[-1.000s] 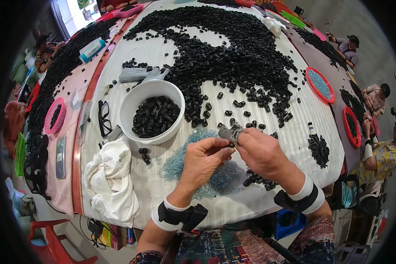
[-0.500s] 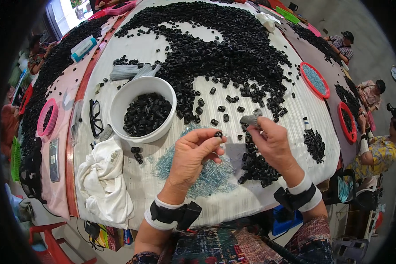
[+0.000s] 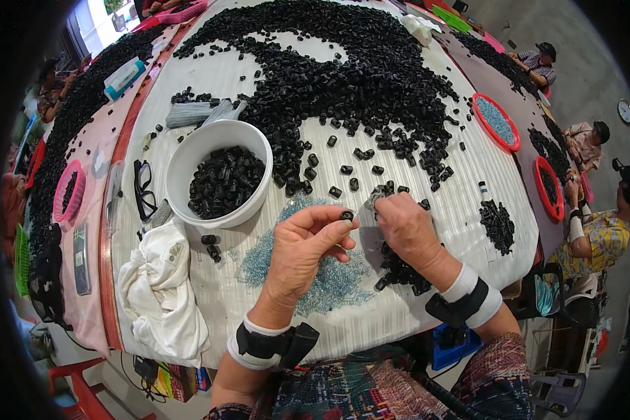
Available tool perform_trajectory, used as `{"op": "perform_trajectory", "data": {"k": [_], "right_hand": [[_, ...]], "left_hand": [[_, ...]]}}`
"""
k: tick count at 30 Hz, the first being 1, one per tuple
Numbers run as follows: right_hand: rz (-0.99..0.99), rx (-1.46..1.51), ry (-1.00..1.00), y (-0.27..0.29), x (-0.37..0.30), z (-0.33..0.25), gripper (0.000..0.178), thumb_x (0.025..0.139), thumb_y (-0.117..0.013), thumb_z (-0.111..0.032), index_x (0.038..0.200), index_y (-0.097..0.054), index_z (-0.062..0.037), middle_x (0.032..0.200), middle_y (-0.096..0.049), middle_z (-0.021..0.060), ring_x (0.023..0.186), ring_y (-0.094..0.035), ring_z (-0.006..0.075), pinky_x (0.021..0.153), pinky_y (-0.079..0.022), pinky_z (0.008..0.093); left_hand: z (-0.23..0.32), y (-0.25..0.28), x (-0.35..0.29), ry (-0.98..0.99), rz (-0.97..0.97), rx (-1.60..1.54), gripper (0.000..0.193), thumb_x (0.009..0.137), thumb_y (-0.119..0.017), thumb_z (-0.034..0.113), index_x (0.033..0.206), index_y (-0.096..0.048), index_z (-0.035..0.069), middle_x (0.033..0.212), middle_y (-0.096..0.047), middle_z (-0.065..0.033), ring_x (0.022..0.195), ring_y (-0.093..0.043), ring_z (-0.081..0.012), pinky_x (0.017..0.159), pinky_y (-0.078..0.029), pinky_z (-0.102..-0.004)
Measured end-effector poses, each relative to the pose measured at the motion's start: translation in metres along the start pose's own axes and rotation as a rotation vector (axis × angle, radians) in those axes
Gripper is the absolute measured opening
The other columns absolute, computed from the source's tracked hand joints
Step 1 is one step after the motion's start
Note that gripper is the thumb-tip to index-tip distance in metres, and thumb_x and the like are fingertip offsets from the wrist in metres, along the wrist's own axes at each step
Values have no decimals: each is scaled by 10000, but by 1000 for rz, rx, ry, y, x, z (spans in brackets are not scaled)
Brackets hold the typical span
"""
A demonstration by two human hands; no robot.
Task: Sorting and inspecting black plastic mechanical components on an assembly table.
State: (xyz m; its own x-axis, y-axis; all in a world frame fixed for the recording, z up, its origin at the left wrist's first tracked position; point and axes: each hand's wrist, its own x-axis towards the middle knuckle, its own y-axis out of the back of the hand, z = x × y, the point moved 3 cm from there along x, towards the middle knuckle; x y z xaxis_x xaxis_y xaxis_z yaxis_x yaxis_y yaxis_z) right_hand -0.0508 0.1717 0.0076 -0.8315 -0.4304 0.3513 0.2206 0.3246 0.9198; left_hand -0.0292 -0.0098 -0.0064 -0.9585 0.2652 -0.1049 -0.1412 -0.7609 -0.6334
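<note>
My left hand [image 3: 297, 248] pinches one small black hollow plastic part [image 3: 346, 215] between thumb and forefinger, its open end facing up. Just right of it, my right hand [image 3: 409, 227] is closed on a grey bundle [image 3: 375, 200], mostly hidden by the fingers; whether it is thin strips or cloth I cannot tell. Beneath my left hand spreads a patch of tiny clear-blue beads [image 3: 332, 283]. More black parts [image 3: 406, 271] lie under my right wrist. A white bowl [image 3: 264, 157] full of similar black parts stands to the left.
A large heap of black parts [image 3: 357, 77] covers the far table. Grey strips [image 3: 192, 114], glasses [image 3: 145, 190] and a white cloth [image 3: 164, 294] lie left. Rightward are a small black pile [image 3: 497, 227] and a red tray of beads [image 3: 477, 105]. Other people sit along both sides.
My right hand has moved left and nearer to my left hand, turning so its fingers cover more of the grey bundle. The left hand keeps its pinch on the black part.
</note>
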Motion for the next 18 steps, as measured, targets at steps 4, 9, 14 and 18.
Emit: {"op": "perform_trajectory", "data": {"k": [4, 9, 14, 18], "right_hand": [[36, 8, 65, 4, -3, -6, 102, 732, -585, 12, 803, -530, -35, 698, -501, 104, 713, -548, 291, 629, -473, 391], [232, 411, -60, 33, 8, -17, 185, 729, -639, 61, 885, -566, -6, 776, -580, 109, 669, -602, 260, 552, -486, 346], [348, 517, -8, 47, 12, -37, 193, 720, -677, 69, 877, -583, 7, 738, -582, 100, 611, -592, 198, 521, -477, 289], [391, 489, 34, 42, 11, -40, 193, 701, -689, 76, 840, -572, 8, 703, -563, 96, 595, -576, 213, 515, -458, 303]], "left_hand": [[-1, -2, -1, -10, 0, 71, 177, 860, -629, 41, 1028, -619, -13, 944, -673, -141, 720, -660, -148, 560, -561, -251], [2, -6, -6, 4, 34, 127, 217, 832, -681, 65, 1023, -640, -29, 860, -673, -94, 724, -657, -135, 579, -545, -230], [3, -10, -5, -24, 14, 188, 218, 827, -687, 63, 1016, -642, -35, 846, -671, -82, 734, -658, -127, 582, -536, -220], [1, -10, -4, -25, 29, 187, 210, 828, -683, 59, 1011, -642, -37, 851, -671, -81, 738, -659, -122, 580, -532, -216]]}}
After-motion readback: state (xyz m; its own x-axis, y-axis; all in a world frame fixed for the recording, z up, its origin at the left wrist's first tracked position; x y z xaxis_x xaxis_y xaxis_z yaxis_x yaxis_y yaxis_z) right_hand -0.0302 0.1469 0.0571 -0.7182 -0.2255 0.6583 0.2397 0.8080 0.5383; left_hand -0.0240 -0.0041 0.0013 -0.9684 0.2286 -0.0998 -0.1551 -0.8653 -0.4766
